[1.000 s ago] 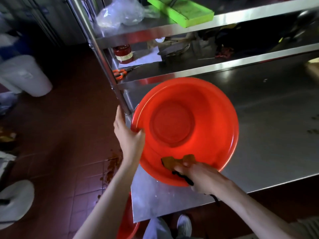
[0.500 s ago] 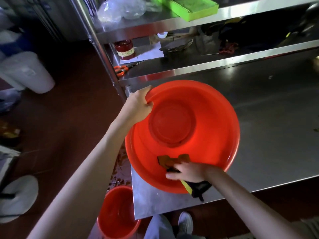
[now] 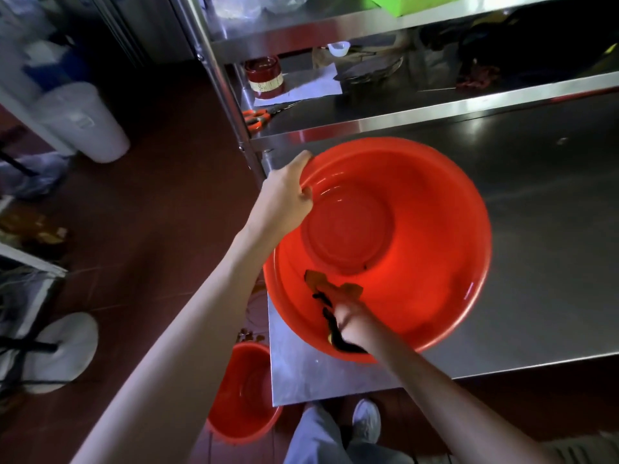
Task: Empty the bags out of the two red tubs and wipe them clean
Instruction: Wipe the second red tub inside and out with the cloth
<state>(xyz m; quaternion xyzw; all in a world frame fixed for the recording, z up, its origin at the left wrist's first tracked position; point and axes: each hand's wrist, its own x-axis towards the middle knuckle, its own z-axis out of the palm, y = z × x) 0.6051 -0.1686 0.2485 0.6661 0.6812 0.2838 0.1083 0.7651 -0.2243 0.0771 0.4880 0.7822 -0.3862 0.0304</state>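
A large red tub sits on the steel table, overhanging its left edge, with no bags inside. My left hand grips the tub's far-left rim, thumb inside. My right hand reaches over the near rim and holds a yellow-and-dark cleaning cloth pressed against the near inner wall. A second, smaller red tub stands on the floor below the table's left corner and looks empty inside.
The steel table stretches to the right. A steel rack behind it holds orange-handled scissors, a red jar and paper. A white bin stands on the red tile floor at the left. My feet are under the table's edge.
My left hand went from the tub's left side up to its far-left rim and gripped it. The tub slid left over the table edge. My right hand pushed the cloth deeper along the near wall.
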